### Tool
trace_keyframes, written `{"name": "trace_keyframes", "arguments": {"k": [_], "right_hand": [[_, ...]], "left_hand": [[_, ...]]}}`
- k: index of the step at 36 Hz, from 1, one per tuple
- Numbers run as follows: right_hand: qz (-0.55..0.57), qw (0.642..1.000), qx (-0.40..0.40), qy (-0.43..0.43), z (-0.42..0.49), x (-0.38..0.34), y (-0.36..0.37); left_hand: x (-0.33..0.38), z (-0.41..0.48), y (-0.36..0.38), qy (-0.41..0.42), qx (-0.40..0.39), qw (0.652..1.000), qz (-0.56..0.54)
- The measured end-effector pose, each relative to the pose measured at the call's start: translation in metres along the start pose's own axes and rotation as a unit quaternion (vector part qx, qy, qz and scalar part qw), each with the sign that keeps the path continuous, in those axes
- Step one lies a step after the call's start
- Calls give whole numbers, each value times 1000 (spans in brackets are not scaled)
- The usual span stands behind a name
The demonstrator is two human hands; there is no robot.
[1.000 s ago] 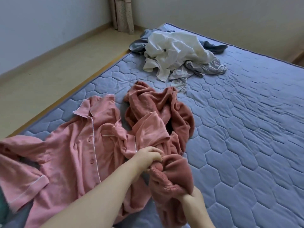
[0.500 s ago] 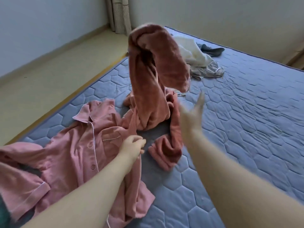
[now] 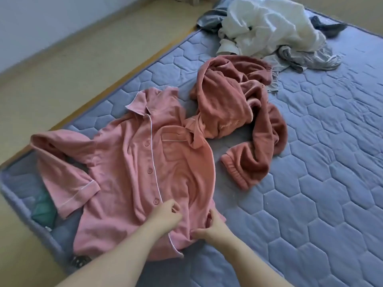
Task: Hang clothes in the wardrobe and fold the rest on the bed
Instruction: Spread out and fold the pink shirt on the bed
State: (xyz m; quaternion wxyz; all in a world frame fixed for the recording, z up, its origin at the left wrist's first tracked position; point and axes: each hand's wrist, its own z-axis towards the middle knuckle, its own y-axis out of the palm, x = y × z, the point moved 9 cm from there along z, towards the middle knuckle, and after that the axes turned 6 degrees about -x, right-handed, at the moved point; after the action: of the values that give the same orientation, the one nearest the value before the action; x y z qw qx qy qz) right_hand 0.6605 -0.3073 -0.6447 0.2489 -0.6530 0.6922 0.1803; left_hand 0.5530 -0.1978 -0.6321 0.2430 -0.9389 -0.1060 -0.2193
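Our right grip (image 3: 211, 227) pinches a bunched fold at the bottom hem of the pink pyjama shirt (image 3: 128, 162), thumb on top and fingers curled under the cloth. Half a second ago this hand was flung open in the air; it has since come down to the shirt. Our left grip (image 3: 166, 214) sits just beside it on the shirt's lower front, next to the white-piped button edge, fingers curled; we cannot tell whether it nips the cloth or only rests there. The shirt lies face up and buttoned on the bed (image 3: 310, 193), collar away from us, its short sleeve spread near the mattress edge. The rust fleece garment (image 3: 234, 104), which was airborne a moment ago, now lies crumpled beyond the shirt, overlapping its far shoulder. Further off, touching the fleece, is the heap of white and grey clothes (image 3: 269, 32). Pale floor (image 3: 62, 79) runs along the bed's left side.
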Motion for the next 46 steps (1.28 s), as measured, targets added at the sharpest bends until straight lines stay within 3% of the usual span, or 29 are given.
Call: {"name": "trace_keyframes", "arguments": {"k": [3, 6, 9, 11, 13, 15, 19, 21, 23, 26, 29, 31, 33, 35, 38, 41, 46], "right_hand": [[-170, 985, 8, 29, 0, 11, 8], [-356, 933, 21, 42, -4, 12, 12], [-413, 906, 92, -2, -13, 0, 9], [-430, 887, 151, -78, -17, -14, 10], [-394, 893, 182, -116, -22, -21, 6], [-324, 922, 179, -115, -27, -22, 1], [-91, 964, 223, -113, -54, -20, -24], [6, 965, 241, -103, -67, -13, -36], [109, 971, 203, -58, -73, 1, -39], [196, 975, 94, 53, -78, 32, -22], [190, 972, 34, 132, -78, 68, -7], [153, 975, 54, 151, -72, 90, -8], [192, 963, 109, 155, -70, 105, -13], [311, 923, 183, 132, -71, 114, -23], [436, 866, 235, 71, -70, 116, -28], [522, 823, 203, 94, -63, 121, -7], [538, 819, 124, 158, -43, 119, 50]], "left_hand": [[-19, -3, 6, 1, -11, 999, 33], [-33, -8, 9, 8, -5, 999, 47], [-41, -15, 11, 26, 4, 999, 38], [-43, -20, 16, 46, 0, 998, 33], [-44, -27, 23, 62, -8, 997, 45], [-44, -37, 24, 73, 12, 995, 68], [-43, -64, 9, 94, 181, 977, 59], [-55, -81, 1, 49, 276, 960, -6], [-75, -92, 3, -39, 316, 944, -82], [-107, -98, 26, -164, 287, 912, -244], [-123, -88, 60, -211, 202, 897, -332], [-128, -77, 79, -222, 159, 881, -387], [-131, -70, 94, -239, 132, 835, -478], [-129, -64, 102, -241, 110, 797, -543], [-121, -57, 103, -224, 90, 775, -584], [-114, -52, 102, -212, 87, 759, -609], [-103, -35, 106, -184, 75, 692, -694]]}}
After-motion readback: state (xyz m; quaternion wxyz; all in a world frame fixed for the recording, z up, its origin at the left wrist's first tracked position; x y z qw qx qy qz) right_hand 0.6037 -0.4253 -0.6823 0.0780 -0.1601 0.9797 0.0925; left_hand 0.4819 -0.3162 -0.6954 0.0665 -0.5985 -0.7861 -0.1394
